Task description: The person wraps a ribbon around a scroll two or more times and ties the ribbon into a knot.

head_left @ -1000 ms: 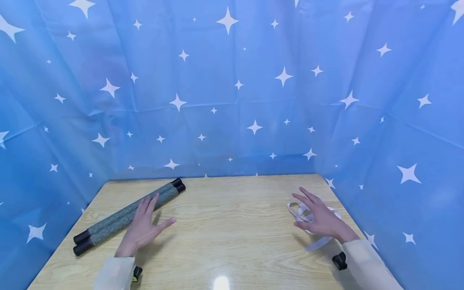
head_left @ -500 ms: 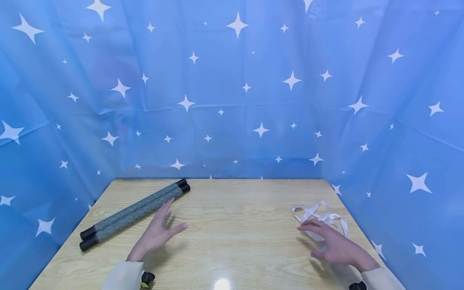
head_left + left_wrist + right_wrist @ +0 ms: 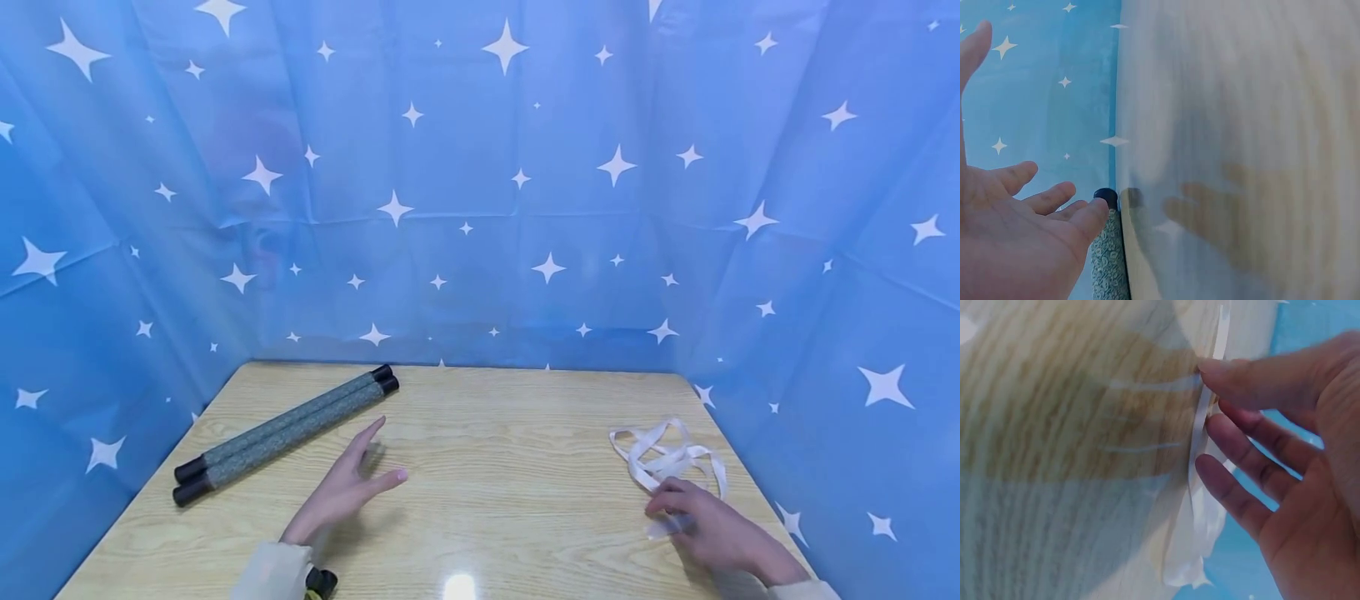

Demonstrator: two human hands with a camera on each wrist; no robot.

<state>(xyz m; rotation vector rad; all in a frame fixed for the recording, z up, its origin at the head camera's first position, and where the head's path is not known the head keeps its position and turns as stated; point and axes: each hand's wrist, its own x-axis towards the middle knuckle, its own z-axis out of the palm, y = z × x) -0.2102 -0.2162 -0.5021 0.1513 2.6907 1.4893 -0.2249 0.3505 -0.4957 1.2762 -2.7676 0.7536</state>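
Since the head view of a second ago, the right hand (image 3: 708, 525) has drawn back from above the white ribbon (image 3: 675, 458) to its near end, its fingers now more bent, and the left hand (image 3: 341, 492) has moved off the two rods (image 3: 288, 429) toward the middle of the table (image 3: 510, 467). At the right hand, thumb and fingertips are close together beside the ribbon's edge (the right wrist view is blurred there); I cannot tell whether they pinch it or only touch it. The ribbon lies in loose, overlapping loops on the table's right side, most of it just beyond the hand, with a short tail showing by the fingers. The left hand grips nothing: its thumb stands well away from its extended fingers, and it is held above the tabletop, near the rods but apart from them. These rods lie side by side, slanting across the table's left part, covered in a patterned grey-green with dark ends. Both wrists come out of pale sleeves (image 3: 276, 571), and a small black device (image 3: 322, 579) sits at the left one. Around the pale wood-grain table hangs a blue curtain (image 3: 480, 150) printed with white stars.
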